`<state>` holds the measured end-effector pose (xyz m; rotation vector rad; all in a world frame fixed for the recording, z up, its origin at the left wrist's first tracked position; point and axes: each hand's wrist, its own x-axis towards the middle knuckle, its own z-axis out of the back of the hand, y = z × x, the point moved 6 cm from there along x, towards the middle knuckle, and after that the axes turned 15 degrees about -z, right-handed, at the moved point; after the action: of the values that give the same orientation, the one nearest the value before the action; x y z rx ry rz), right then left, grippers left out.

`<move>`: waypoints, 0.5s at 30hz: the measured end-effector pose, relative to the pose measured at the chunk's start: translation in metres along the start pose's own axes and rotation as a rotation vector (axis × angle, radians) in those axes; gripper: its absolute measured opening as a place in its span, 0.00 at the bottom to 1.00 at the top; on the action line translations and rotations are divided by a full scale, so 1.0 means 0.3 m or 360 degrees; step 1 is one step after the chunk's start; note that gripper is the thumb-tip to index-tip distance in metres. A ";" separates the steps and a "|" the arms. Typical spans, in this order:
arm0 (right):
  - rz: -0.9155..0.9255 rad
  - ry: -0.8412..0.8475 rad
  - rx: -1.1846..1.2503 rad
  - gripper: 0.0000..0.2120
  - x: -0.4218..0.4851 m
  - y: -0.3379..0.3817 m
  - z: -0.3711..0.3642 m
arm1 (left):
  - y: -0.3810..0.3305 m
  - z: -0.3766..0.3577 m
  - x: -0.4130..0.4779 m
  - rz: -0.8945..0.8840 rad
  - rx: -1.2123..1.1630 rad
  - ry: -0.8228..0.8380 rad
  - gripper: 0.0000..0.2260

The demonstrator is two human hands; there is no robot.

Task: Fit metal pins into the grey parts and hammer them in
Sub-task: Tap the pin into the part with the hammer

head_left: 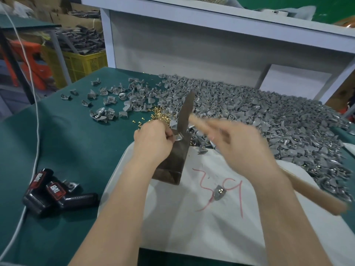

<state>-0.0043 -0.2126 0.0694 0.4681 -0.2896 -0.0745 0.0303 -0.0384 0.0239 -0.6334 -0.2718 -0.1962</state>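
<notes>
Pinching a small grey metal part against the top of a dark steel block, left hand fingers curled tight. Blurred right hand wraps a wooden-handled hammer, head raised just above the part. Loose brass pins just beyond, heap of grey parts to the right, all on green table.

Left hand pinches a grey part; blurred right hand grips the hammer.
</notes>
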 end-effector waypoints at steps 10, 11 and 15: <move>-0.0038 0.0060 -0.0133 0.17 -0.013 -0.004 -0.022 | 0.005 -0.002 0.001 0.0005 -0.0060 -0.0018 0.05; -0.0064 0.0100 -0.0192 0.17 -0.021 -0.010 -0.034 | 0.002 -0.002 -0.001 -0.0003 -0.0032 -0.0015 0.05; 0.0010 -0.0357 0.0173 0.17 -0.030 0.002 0.034 | 0.009 -0.004 0.002 0.0020 -0.0067 -0.0033 0.04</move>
<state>-0.0158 -0.2152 0.0761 0.5675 -0.5169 -0.1060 0.0319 -0.0371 0.0216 -0.6791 -0.2839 -0.1839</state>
